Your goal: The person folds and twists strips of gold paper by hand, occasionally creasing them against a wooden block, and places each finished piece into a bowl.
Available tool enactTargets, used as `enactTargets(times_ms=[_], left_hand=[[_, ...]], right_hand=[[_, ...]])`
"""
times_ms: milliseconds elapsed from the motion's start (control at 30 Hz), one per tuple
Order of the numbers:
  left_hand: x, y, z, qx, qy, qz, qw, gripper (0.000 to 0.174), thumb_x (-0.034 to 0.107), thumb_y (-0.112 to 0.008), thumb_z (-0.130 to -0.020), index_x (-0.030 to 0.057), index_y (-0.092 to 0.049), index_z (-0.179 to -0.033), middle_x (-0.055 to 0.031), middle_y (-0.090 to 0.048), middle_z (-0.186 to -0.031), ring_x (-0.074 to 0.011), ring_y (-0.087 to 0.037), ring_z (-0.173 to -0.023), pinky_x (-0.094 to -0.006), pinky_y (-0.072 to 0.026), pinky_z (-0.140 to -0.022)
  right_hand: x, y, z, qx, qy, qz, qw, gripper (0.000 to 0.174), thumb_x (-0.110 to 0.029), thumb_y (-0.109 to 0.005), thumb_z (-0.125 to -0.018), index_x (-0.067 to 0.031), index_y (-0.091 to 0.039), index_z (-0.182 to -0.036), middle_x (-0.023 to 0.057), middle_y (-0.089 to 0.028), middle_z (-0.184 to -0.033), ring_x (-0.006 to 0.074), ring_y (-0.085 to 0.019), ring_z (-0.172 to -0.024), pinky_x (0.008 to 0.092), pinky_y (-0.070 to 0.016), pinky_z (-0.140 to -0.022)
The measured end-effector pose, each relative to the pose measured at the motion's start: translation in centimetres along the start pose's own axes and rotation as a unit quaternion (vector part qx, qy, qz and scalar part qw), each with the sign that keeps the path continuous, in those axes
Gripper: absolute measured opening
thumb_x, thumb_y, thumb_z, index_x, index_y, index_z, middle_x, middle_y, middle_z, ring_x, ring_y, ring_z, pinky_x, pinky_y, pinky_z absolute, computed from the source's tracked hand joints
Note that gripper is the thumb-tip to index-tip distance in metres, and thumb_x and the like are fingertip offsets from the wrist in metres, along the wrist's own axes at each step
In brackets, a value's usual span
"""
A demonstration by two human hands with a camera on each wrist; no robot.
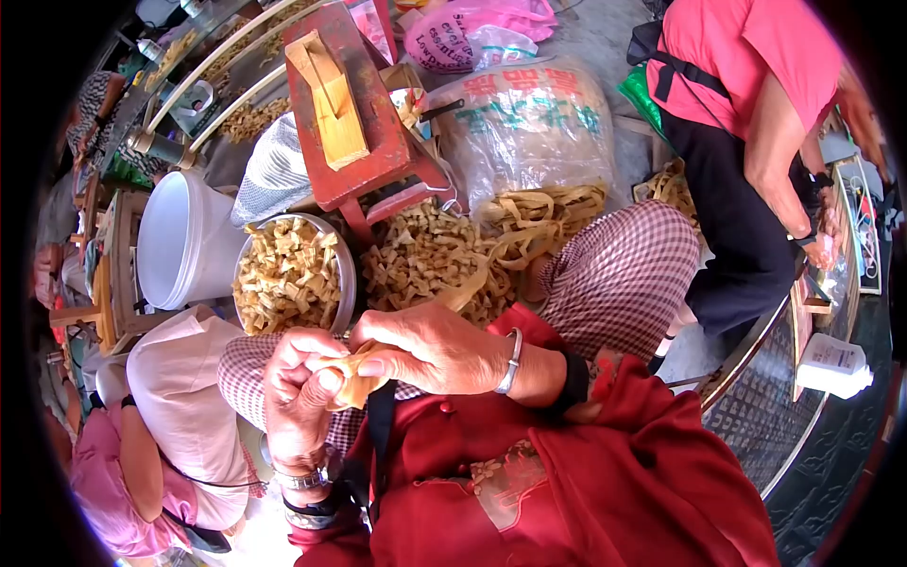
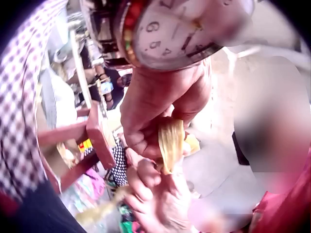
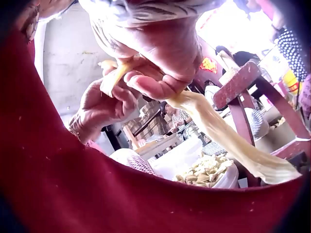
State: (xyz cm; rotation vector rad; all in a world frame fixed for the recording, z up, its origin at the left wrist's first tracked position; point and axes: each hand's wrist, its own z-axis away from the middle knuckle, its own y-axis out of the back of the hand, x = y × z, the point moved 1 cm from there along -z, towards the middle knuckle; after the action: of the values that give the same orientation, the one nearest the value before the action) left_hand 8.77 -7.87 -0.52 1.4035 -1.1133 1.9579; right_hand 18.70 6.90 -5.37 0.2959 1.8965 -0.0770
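Between both hands is a soft, pale yellow strip (image 1: pixel 357 387), folded over on itself. My left hand (image 1: pixel 300 397) pinches its folded part between thumb and fingers. From the other side my right hand (image 1: pixel 435 348) grips the same strip, thumb lying on the fold. In the right wrist view a long loose tail of the strip (image 3: pixel 214 124) hangs out past the right hand. The left wrist view shows a flat, ribbed stretch of the strip (image 2: pixel 171 145) at the fingertips of both hands. Part of the fold is hidden by the fingers.
Beyond the hands stands a white tub (image 1: pixel 348 283) full of short knotted pieces (image 1: pixel 288 269). More pieces (image 1: pixel 425 250) and long strips (image 1: pixel 543 213) lie beside it. A red bench (image 1: pixel 326 123) carries a wooden block (image 1: pixel 331 104). An upright white bucket (image 1: pixel 179 241) and seated people flank this spot.
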Motion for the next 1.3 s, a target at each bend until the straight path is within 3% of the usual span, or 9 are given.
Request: enactTargets(times_ms=[133, 300, 400, 433, 533, 667, 833, 1133, 1300], left_hand=[[-0.3, -2.1, 0.3, 0.017, 0.021, -0.090, 0.996, 0.032, 0.008, -0.067, -0.084, -0.0013, -0.057, -0.113, -0.0061, -0.061, -0.096, -0.0128, -0.059, -0.084, -0.0236, -0.0482, -0.076], [-1.2, -2.5, -0.9, -0.028, -0.165, -0.413, 0.895, 0.046, 0.023, -0.065, -0.086, -0.0005, -0.054, -0.125, -0.0120, -0.055, -0.111, -0.0230, -0.053, -0.103, -0.0312, -0.0423, -0.088], [-2.9, -1.6, -0.9, 0.000, -0.103, -0.265, 0.959, 0.049, 0.038, -0.051, -0.094, -0.0005, -0.055, -0.123, -0.0137, -0.054, -0.116, -0.0236, -0.054, -0.104, -0.0313, -0.0437, -0.088], [-3.1, -1.4, -1.0, -0.003, -0.097, -0.239, 0.966, 0.052, 0.043, -0.046, -0.095, -0.0006, -0.055, -0.123, -0.0142, -0.053, -0.119, -0.0232, -0.056, -0.102, -0.0308, -0.0451, -0.086], [-4.0, -0.6, -0.7, -0.056, 0.052, -0.021, 0.997, 0.054, 0.044, -0.046, -0.095, -0.0050, -0.058, -0.115, -0.0157, -0.058, -0.110, -0.0218, -0.062, -0.085, -0.0316, -0.0521, -0.072], [-3.9, -0.8, -1.6, -0.065, 0.042, 0.161, 0.984, 0.048, 0.036, -0.045, -0.097, -0.0086, -0.058, -0.108, -0.0170, -0.057, -0.101, -0.0183, -0.056, -0.066, -0.0386, -0.0563, -0.064], [-2.9, 1.6, -1.8, -0.028, -0.001, 0.295, 0.955, 0.046, 0.032, -0.043, -0.098, -0.0112, -0.057, -0.102, -0.0180, -0.054, -0.103, -0.0139, -0.051, -0.061, -0.0413, -0.0568, -0.063], [-2.5, 0.8, -4.0, 0.092, 0.061, 0.055, 0.992, 0.056, 0.042, -0.044, -0.097, -0.0100, -0.051, -0.116, -0.0064, -0.058, -0.076, -0.0088, -0.048, -0.047, -0.0209, -0.0439, -0.043], [-2.5, 1.6, -4.1, 0.084, 0.104, 0.078, 0.988, 0.034, 0.026, -0.051, -0.096, -0.0061, -0.056, -0.106, -0.0028, -0.056, -0.068, -0.0051, -0.043, -0.044, -0.0190, -0.0372, -0.040]], right_hand=[[0.5, 1.2, 0.3, -0.044, -0.055, -0.019, 0.997, 0.028, -0.031, -0.050, -0.095, -0.0039, -0.054, -0.092, 0.0171, -0.061, -0.074, 0.0363, -0.061, -0.070, 0.0411, -0.0456, -0.058], [1.1, 0.4, 0.6, 0.005, -0.063, -0.070, 0.996, 0.023, -0.025, -0.052, -0.094, -0.0036, -0.052, -0.102, 0.0168, -0.064, -0.084, 0.0342, -0.064, -0.078, 0.0385, -0.0479, -0.065], [1.5, -0.1, 0.8, 0.053, -0.093, -0.081, 0.991, 0.024, -0.023, -0.053, -0.094, -0.0051, -0.047, -0.109, 0.0140, -0.062, -0.084, 0.0321, -0.064, -0.077, 0.0386, -0.0484, -0.065], [1.8, 0.1, 0.9, 0.036, -0.127, -0.115, 0.984, 0.038, -0.025, -0.051, -0.097, -0.0027, -0.039, -0.124, 0.0076, -0.059, -0.096, 0.0106, -0.057, -0.082, 0.0273, -0.0468, -0.071], [-0.1, 1.1, 0.8, 0.031, -0.147, -0.158, 0.976, 0.043, -0.035, -0.045, -0.098, -0.0025, -0.041, -0.125, 0.0069, -0.059, -0.092, 0.0105, -0.056, -0.078, 0.0269, -0.0462, -0.068], [2.1, 1.8, 1.8, 0.093, -0.059, 0.006, 0.994, 0.029, -0.035, -0.053, -0.094, -0.0068, -0.060, -0.096, 0.0087, -0.058, -0.065, 0.0203, -0.062, -0.061, 0.0329, -0.0462, -0.055], [1.0, 6.5, 3.0, 0.095, -0.130, 0.134, 0.978, 0.027, -0.023, -0.064, -0.088, -0.0016, -0.059, -0.072, 0.0063, -0.050, -0.056, 0.0111, -0.047, -0.048, 0.0284, -0.0363, -0.046], [2.1, 5.6, 2.5, 0.053, -0.256, 0.024, 0.965, 0.020, -0.020, -0.059, -0.092, -0.0008, -0.059, -0.086, 0.0010, -0.047, -0.064, 0.0069, -0.043, -0.054, 0.0248, -0.0356, -0.050], [2.5, 5.0, 1.9, -0.007, -0.236, 0.033, 0.971, 0.020, -0.020, -0.057, -0.092, -0.0006, -0.059, -0.097, 0.0010, -0.054, -0.069, 0.0065, -0.052, -0.061, 0.0223, -0.0438, -0.048]])
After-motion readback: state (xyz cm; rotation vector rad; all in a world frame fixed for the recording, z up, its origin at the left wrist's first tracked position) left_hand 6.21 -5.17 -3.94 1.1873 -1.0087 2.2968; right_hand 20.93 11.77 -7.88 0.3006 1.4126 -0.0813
